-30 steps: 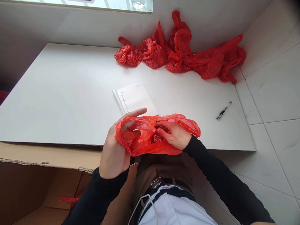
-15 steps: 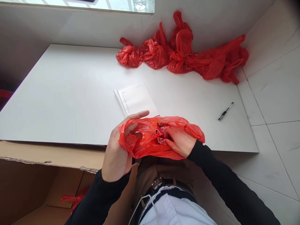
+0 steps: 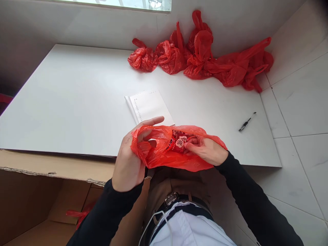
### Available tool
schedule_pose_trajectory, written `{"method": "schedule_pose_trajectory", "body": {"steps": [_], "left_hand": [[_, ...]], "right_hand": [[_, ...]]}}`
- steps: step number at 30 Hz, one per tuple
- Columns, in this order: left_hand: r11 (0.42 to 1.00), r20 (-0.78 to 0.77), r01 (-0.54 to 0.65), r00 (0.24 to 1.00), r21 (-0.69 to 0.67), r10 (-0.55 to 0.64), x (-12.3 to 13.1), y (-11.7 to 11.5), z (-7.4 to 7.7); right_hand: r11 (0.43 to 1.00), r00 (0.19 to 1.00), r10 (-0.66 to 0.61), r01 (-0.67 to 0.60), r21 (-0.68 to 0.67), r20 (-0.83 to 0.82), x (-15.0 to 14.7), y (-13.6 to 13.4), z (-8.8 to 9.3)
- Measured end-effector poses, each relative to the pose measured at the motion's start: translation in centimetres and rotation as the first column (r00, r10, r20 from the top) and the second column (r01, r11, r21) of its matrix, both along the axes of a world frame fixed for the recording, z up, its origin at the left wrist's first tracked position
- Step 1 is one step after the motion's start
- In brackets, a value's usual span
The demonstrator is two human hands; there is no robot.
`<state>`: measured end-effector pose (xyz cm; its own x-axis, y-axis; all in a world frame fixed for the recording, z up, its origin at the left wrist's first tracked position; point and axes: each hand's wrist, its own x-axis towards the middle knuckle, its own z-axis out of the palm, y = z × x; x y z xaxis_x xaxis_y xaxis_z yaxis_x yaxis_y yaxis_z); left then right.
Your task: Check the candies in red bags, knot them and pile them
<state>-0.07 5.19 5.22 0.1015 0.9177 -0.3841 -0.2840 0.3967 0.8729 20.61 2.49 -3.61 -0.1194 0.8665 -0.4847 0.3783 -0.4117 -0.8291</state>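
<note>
A red plastic bag is held open near the table's front edge. My left hand grips its left side, with the index finger stretched out above the rim and other fingers inside the opening. In the bag's mouth, my right hand pinches a dark red printed packet between thumb and fingers. Another red packet with dark lettering shows just left of it. Whatever lies deeper in the bag is hidden.
Several knotted red bags line the wall side of the white table. An open notebook lies behind the held bag; a pen is at right. A cardboard box stands front left, with red plastic inside.
My right hand has moved slightly right and up, and the dark red packet in its fingers now shows more fully. My left hand keeps its hold on the bag.
</note>
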Motion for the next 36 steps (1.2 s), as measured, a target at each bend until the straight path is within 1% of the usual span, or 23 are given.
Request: {"method": "schedule_pose_trajectory", "body": {"steps": [2, 5, 7, 9, 11, 13, 14, 15, 16, 17, 18, 19, 20, 21, 23, 26, 29, 31, 33, 36], "left_hand": [[1.000, -0.008, 0.002, 1.000, 0.007, -0.002, 0.0, 0.0, -0.2], [1.000, -0.017, 0.017, 1.000, 0.011, -0.017, -0.1, 0.1, -0.5], [1.000, -0.021, 0.020, 1.000, 0.011, -0.020, -0.2, 0.2, -0.7], [1.000, -0.024, 0.019, 1.000, 0.010, -0.019, -0.2, 0.2, -0.6], [1.000, -0.031, 0.014, 0.999, 0.011, -0.014, -0.1, 0.1, -0.5], [1.000, -0.041, 0.011, 0.999, 0.016, -0.010, 0.0, 0.1, -0.4], [1.000, -0.043, 0.005, 0.999, 0.020, -0.004, 0.0, 0.1, -0.4], [1.000, -0.042, 0.000, 0.999, 0.023, 0.001, 0.1, 0.1, -0.3], [1.000, -0.040, -0.003, 0.999, 0.025, 0.004, 0.1, 0.2, -0.3], [1.000, -0.037, -0.005, 0.999, 0.024, 0.006, 0.1, 0.2, -0.3], [1.000, -0.033, -0.007, 0.999, 0.025, 0.007, 0.1, 0.3, -0.3], [1.000, -0.027, -0.005, 1.000, 0.027, 0.006, 0.1, 0.4, -0.4], [0.999, -0.017, -0.002, 1.000, 0.033, 0.002, 0.1, 0.5, -0.4], [0.999, -0.005, 0.003, 1.000, 0.041, -0.003, 0.0, 0.6, -0.5], [0.999, 0.010, 0.016, 1.000, 0.050, -0.017, -0.1, 0.8, -0.6], [0.998, 0.022, 0.017, 1.000, 0.055, -0.018, -0.4, 0.9, -0.9], [0.999, 0.030, 0.004, 1.000, 0.051, -0.006, -0.6, 1.0, -1.0], [0.999, 0.025, 0.003, 1.000, 0.044, -0.004, -0.6, 0.9, -1.0], [0.999, 0.020, -0.005, 1.000, 0.040, 0.005, -0.5, 0.9, -0.9], [0.999, 0.003, -0.002, 1.000, 0.039, 0.002, -0.3, 0.8, -0.8]], "right_hand": [[0.997, 0.995, -0.033, 0.026, -0.070, -0.093, 0.0, 0.1, -0.2], [0.987, 0.966, -0.082, 0.044, -0.156, -0.246, -0.1, 0.3, -0.4], [0.983, 0.960, -0.085, 0.038, -0.180, -0.266, -0.2, 0.4, -0.5], [0.983, 0.964, -0.059, 0.011, -0.185, -0.259, -0.2, 0.5, -0.6], [0.985, 0.961, -0.050, 0.003, -0.173, -0.271, -0.1, 0.4, -0.6], [0.990, 0.959, -0.066, 0.029, -0.137, -0.276, 0.0, 0.2, -0.5], [0.995, 0.970, -0.059, 0.037, -0.097, -0.235, 0.0, 0.0, -0.4], [0.999, 0.989, -0.027, 0.021, -0.043, -0.146, -0.1, -0.1, -0.2], [1.000, 1.000, 0.020, -0.020, 0.014, -0.004, -0.2, -0.1, 0.1], [0.995, 0.983, 0.065, -0.077, 0.064, 0.173, -0.6, -0.1, 0.3], [0.985, 0.932, 0.098, -0.141, 0.100, 0.350, -1.0, 0.1, 0.6], [0.971, 0.862, 0.118, -0.205, 0.126, 0.492, -1.5, 0.4, 0.9], [0.954, 0.797, 0.124, -0.260, 0.150, 0.592, -2.1, 0.9, 1.0], [0.936, 0.746, 0.124, -0.307, 0.172, 0.654, -2.7, 1.4, 1.1], [0.903, 0.678, 0.145, -0.389, 0.184, 0.721, -3.5, 2.4, 1.1], [0.877, 0.613, 0.164, -0.449, 0.170, 0.773, -3.5, 3.2, 0.8], [0.828, 0.612, 0.169, -0.514, 0.226, 0.773, -2.5, 3.0, 0.8], [0.805, 0.605, 0.235, -0.560, 0.197, 0.761, -2.1, 2.7, 1.0], [0.814, 0.593, 0.285, -0.564, 0.136, 0.753, -2.2, 2.8, 1.1], [0.861, 0.632, 0.271, -0.497, 0.112, 0.726, -2.8, 3.7, 0.7]]}}
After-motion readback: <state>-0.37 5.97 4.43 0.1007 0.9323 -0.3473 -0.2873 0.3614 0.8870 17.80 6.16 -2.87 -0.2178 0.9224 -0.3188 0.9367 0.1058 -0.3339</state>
